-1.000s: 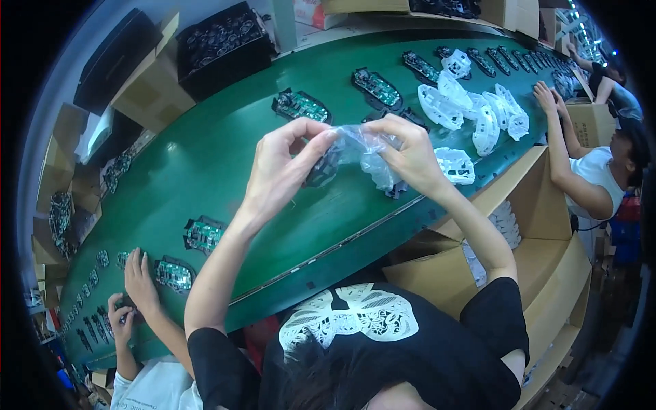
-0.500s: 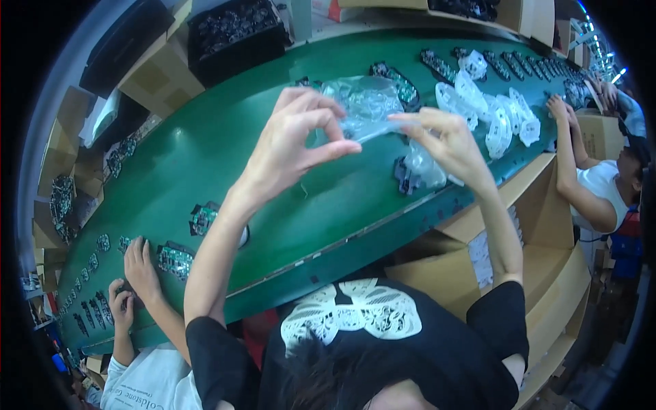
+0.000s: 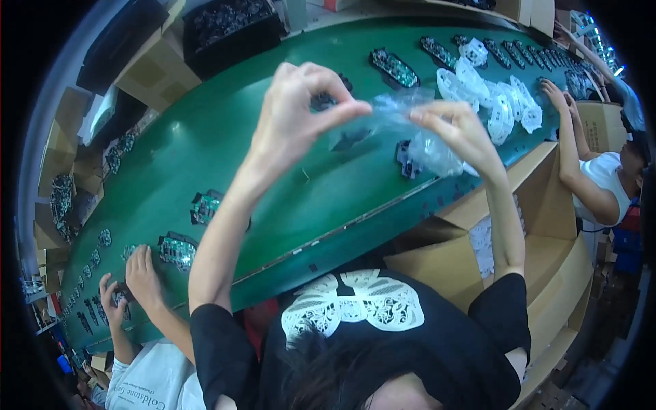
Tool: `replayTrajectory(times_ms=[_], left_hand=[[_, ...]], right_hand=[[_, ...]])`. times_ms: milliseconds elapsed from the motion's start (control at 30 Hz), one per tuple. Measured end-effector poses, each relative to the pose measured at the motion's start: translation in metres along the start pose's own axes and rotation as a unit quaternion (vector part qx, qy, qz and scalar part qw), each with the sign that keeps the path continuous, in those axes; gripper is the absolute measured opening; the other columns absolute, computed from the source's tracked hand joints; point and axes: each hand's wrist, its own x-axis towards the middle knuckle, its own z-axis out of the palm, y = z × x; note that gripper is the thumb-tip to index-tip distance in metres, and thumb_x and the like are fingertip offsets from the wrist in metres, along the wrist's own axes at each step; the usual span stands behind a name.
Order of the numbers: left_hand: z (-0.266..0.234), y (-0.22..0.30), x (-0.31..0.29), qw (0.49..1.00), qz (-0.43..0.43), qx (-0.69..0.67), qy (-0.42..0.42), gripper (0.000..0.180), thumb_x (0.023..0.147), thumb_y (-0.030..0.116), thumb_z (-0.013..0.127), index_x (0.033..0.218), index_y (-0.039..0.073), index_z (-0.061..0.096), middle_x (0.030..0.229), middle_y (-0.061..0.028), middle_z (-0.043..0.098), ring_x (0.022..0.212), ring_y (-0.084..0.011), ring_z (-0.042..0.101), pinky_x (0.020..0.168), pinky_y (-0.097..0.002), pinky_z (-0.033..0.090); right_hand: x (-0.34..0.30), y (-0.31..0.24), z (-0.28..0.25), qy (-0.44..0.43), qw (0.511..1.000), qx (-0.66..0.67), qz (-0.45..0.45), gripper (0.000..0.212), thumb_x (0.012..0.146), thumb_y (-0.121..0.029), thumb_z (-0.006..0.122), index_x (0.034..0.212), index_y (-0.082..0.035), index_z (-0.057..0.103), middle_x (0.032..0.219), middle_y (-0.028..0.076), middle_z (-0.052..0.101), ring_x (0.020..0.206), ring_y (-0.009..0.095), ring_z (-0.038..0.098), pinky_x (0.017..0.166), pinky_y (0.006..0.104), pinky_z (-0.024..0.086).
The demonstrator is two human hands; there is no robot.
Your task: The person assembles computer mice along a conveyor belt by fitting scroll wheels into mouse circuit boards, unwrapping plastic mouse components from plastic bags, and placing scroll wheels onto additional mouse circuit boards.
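Over the green bench, my left hand (image 3: 290, 119) and my right hand (image 3: 461, 130) are both closed in a pinch. A crumpled clear plastic bag (image 3: 393, 106) is drawn between their fingertips, held above the surface. Behind my left fingers a dark part shows, mostly hidden. Below the bag, near my right hand, lies a dark grey part (image 3: 408, 162) beside more clear plastic film (image 3: 437, 154). A black housing with a green circuit board (image 3: 394, 67) rests beyond the bag. White plastic shells (image 3: 502, 113) are piled right of my right hand.
Rows of circuit-board housings (image 3: 516, 55) line the far right of the green bench (image 3: 307, 225). A co-worker's hands (image 3: 143, 277) handle boards at left; another person works at right. A black bin (image 3: 232, 34) stands behind, and an open cardboard box (image 3: 540, 225) adjoins the near edge.
Both hands have moved slightly farther out over the bench. The bag, spread wide before, is now bunched narrower between my fingers. The co-worker's hands at left have shifted a little.
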Motion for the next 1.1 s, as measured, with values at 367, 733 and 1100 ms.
replayTrajectory(times_ms=[367, 733, 1100], left_hand=[[0.022, 0.016, 0.025, 0.973, -0.152, -0.167, -0.051, 0.015, 0.088, 0.013, 0.079, 0.087, 0.002, 0.070, 0.077, -0.0006, 0.067, 0.071, -0.0046, 0.059, 0.064, -0.0208, 0.047], [0.074, 0.016, 0.004, 0.949, -0.024, -0.293, -0.112, 0.118, 0.073, 0.039, 0.089, 0.159, 0.008, 0.015, 0.153, -0.0198, 0.034, 0.142, -0.0324, 0.037, 0.116, -0.0468, 0.033], [-0.013, -0.067, -0.023, 0.935, -0.339, -0.061, -0.080, 0.029, 0.095, 0.027, 0.057, 0.104, 0.005, 0.072, 0.099, -0.0088, 0.073, 0.080, -0.0191, 0.068, 0.069, -0.0355, 0.054]], right_hand=[[0.001, -0.007, 0.010, -0.018, 0.999, 0.028, 0.017, 0.030, 0.095, -0.022, 0.064, 0.106, 0.003, 0.075, 0.100, 0.010, 0.076, 0.092, 0.013, 0.067, 0.085, 0.0288, 0.051], [0.006, -0.029, 0.039, 0.137, 0.966, 0.208, -0.075, 0.027, 0.099, -0.022, 0.060, 0.097, 0.003, 0.070, 0.085, 0.003, 0.071, 0.077, 0.008, 0.062, 0.070, 0.0273, 0.050], [-0.005, 0.077, -0.011, 0.019, 0.934, -0.356, 0.028, 0.114, 0.070, -0.052, 0.085, 0.156, -0.007, 0.027, 0.153, 0.028, 0.036, 0.139, 0.047, 0.035, 0.116, 0.0508, 0.033]])
